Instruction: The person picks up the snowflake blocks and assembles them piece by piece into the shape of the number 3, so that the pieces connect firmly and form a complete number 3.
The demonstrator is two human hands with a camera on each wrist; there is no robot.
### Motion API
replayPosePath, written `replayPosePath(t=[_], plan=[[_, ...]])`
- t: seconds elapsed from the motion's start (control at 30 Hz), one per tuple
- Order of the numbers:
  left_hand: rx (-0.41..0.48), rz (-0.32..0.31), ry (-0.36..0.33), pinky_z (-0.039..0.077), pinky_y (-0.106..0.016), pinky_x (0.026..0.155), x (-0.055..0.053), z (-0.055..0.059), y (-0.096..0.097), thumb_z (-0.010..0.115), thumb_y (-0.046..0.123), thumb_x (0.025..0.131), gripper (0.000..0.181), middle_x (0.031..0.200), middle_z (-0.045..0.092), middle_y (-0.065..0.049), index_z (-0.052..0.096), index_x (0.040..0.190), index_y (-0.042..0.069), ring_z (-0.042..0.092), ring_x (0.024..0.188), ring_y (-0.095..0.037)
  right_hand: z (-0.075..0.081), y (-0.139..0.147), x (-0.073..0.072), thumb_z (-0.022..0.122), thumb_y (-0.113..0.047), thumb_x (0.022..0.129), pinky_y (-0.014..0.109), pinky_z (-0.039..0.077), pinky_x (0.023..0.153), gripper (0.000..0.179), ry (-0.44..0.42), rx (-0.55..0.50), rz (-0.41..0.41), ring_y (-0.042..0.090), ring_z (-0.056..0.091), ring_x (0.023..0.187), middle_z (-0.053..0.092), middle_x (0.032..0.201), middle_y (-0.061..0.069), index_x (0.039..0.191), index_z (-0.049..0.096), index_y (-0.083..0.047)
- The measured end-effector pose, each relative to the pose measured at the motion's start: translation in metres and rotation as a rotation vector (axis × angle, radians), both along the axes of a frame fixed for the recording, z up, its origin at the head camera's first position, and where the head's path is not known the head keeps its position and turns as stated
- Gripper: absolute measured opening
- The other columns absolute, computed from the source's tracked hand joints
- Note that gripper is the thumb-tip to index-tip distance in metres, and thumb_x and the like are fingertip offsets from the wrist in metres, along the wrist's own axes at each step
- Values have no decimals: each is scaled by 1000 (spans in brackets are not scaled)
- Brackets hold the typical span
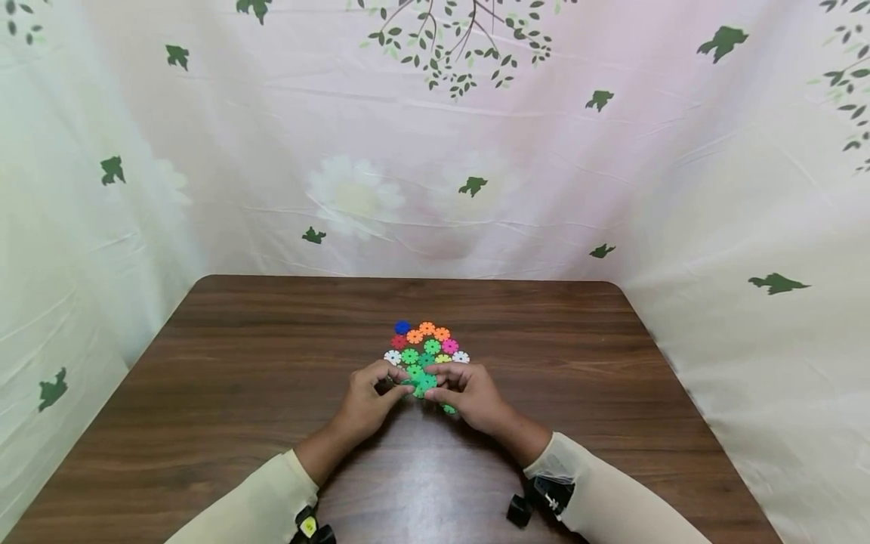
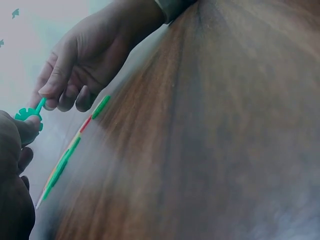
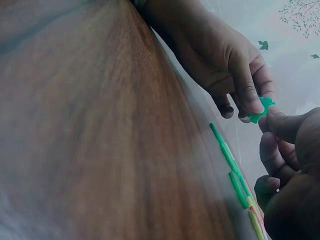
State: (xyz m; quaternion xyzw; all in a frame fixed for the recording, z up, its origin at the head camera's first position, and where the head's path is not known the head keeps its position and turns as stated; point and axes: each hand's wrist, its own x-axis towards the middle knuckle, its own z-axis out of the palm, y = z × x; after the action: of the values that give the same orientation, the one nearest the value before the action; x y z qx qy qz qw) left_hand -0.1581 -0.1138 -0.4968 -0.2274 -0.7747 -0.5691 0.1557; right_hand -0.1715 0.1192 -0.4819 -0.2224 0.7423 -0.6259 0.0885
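Observation:
My left hand (image 1: 367, 398) and right hand (image 1: 481, 397) meet at the middle of the table, thumbs and forefingers facing. Between them are small green notched discs, shaped like flowers. In the left wrist view, the near left hand pinches one green disc (image 2: 22, 114); the right hand's fingertips grip a thin green edge beside it. Whether these two pieces are locked together, I cannot tell. Below and beyond the hands, more notched discs lie flat, including orange (image 1: 427, 328), blue (image 1: 402, 327), red (image 1: 399, 341) and pink (image 1: 450, 346) ones. My hands hide part of this cluster.
White discs (image 1: 461, 357) flank the cluster, and a single green disc (image 1: 449, 409) shows below the right hand. Everything lies on a brown wooden table (image 1: 272, 332). A printed curtain (image 1: 421, 136) hangs behind it and along both sides.

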Motion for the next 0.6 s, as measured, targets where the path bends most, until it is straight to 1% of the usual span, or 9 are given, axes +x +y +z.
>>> replayPosePath(t=[0.1,0.17,0.27,0.33,0.43,0.53,0.6], plan=[[17,2,3,51,-21,65,0,0,0,88,-5,87,15,88,75,-10,79,93,6,58,75,-5,1,-1,1,80,-1,97,20,48,50,35,-15,-6,-8,8,54,55,73,94,14,131,73,8],[22,4,3,50,-21,67,1,-1,0,89,-5,85,16,88,75,-10,79,91,6,59,75,-10,1,-2,2,80,0,97,20,48,50,34,-24,-12,-13,9,53,55,72,94,12,130,74,8],[27,4,22,49,-23,68,1,-1,1,90,-5,84,17,87,74,-9,79,90,7,59,78,-18,2,-2,3,79,0,97,20,47,50,34,-25,-21,-13,8,53,55,72,93,10,129,73,10],[24,3,42,49,-25,68,1,-1,1,90,-6,83,18,87,74,-8,79,89,7,59,81,-20,1,-2,4,79,1,97,19,47,50,34,-25,-29,-8,7,54,57,72,92,8,129,73,11],[17,-1,61,51,-27,69,2,-1,1,90,-8,82,19,86,75,-8,78,88,6,60,84,-13,1,-3,4,80,2,96,19,47,52,35,-21,-35,-3,5,56,60,74,90,10,128,72,13],[15,-9,61,53,-28,71,2,0,1,90,-9,82,19,87,76,-8,78,87,5,61,87,-6,0,-4,4,80,2,95,18,48,54,35,-20,-39,0,3,58,61,75,90,15,128,72,14],[8,-11,63,54,-29,74,2,0,2,90,-9,82,19,87,76,-7,78,87,5,62,90,-5,-1,-4,4,81,2,95,17,48,56,35,-21,-42,0,3,59,63,76,91,18,127,72,13]])
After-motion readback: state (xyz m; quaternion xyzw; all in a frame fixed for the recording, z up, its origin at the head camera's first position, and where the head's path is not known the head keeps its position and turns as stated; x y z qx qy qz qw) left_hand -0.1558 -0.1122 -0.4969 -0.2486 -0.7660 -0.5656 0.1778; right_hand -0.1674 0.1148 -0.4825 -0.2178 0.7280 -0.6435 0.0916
